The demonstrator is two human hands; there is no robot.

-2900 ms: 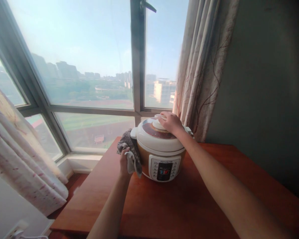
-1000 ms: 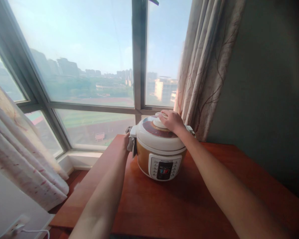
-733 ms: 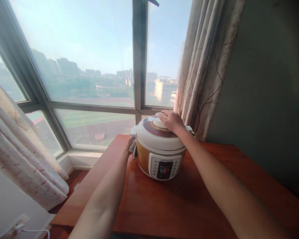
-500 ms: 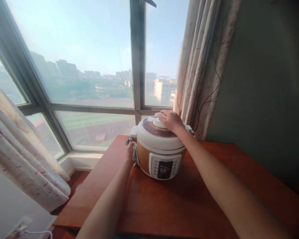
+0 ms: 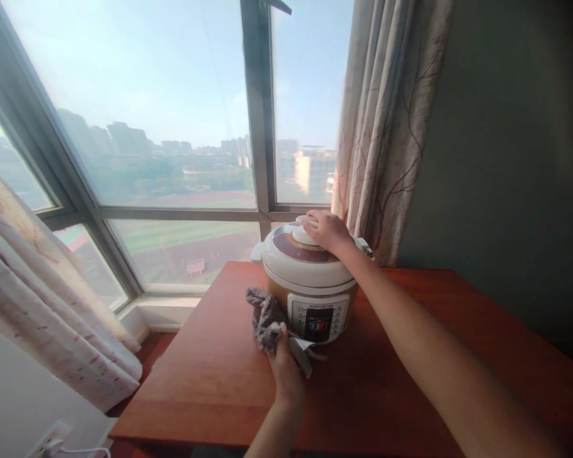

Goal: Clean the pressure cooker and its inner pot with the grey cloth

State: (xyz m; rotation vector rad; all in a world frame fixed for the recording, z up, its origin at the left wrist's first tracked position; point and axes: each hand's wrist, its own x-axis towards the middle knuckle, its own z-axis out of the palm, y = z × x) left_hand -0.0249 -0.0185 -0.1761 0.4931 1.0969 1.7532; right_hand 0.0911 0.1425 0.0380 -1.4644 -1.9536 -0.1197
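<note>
A white and brown electric pressure cooker (image 5: 310, 280) stands on a red-brown wooden table (image 5: 210, 381) by the window. My right hand (image 5: 328, 232) rests on top of its lid, fingers closed over the white lid knob. My left hand (image 5: 284, 364) grips a grey cloth (image 5: 266, 318) low at the cooker's front left, just beside the control panel (image 5: 319, 318). The cloth bunches up above my fingers and touches the cooker's lower wall.
A large window (image 5: 172, 127) with a dark frame runs behind the table. Patterned curtains hang at the right (image 5: 386, 127) and lower left (image 5: 42, 318). A dark wall (image 5: 506, 159) closes the right side. A wall socket with a plug (image 5: 52, 442) sits at bottom left.
My left hand has brought the cloth from the cooker's left side round and down to its front left, nearer me. My right hand has stayed on the lid.
</note>
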